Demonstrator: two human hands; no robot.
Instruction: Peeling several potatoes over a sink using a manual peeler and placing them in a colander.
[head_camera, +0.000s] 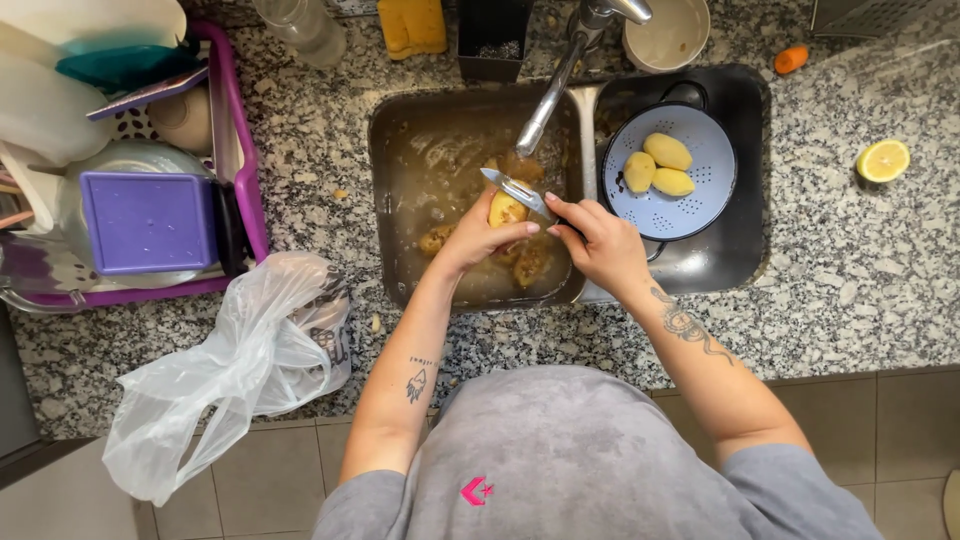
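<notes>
The half-peeled potato (506, 210) sits over the left sink basin (400, 200), gripped in the left hand (480, 235) with fingers curled round its lower end. The right hand (600, 240) is closed on a metal peeler (515, 188), whose blade lies against the potato's top. Both hands work close under the tap spout (550, 95), with little room between it and the basin's inner wall. Below them the basin holds murky brown water with more unpeeled potatoes (480, 255) lying in it.

Just to the right, in the dark second basin (745, 200), a pale blue colander (700, 200) holds three peeled yellow potatoes (658, 165). Past it the speckled granite desk (850, 260) lies fairly open, with only a cut lemon half (884, 160) and a small orange object (791, 58) near the back.

The left side is crowded: a crumpled clear plastic bag (240, 370) hangs over the desk's front edge, and behind it a purple dish rack (240, 150) is stacked with a purple box lid (148, 222) and white dishes. A yellow sponge (412, 25) and a black holder (492, 40) stand behind the sink.
</notes>
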